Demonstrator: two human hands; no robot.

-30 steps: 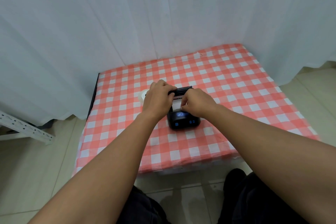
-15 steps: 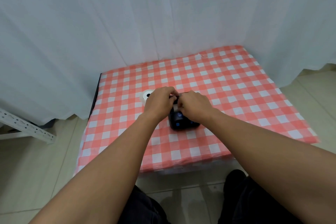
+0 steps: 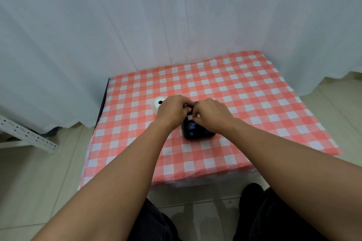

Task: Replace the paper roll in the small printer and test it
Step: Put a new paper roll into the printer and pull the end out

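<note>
A small black printer (image 3: 193, 134) with blue buttons sits on the red-and-white checked tablecloth (image 3: 244, 107). Both hands press on its top. My left hand (image 3: 173, 110) grips the printer's left upper edge, and my right hand (image 3: 212, 114) covers its right upper part. A short white paper tab (image 3: 190, 117) sticks out between my fingers. The lid lies down under my hands and most of it is hidden. A white paper roll (image 3: 157, 102) with a dark core lies flat on the cloth just left of my left hand.
White curtains (image 3: 176, 15) hang right behind the low table. A white perforated metal rail (image 3: 27, 136) lies on the tiled floor at the left. My dark-trousered knees are at the bottom, close to the table's front edge.
The printer lid stood raised a second ago; it has come down under my hands. Both hands moved closer together on top of the printer.
</note>
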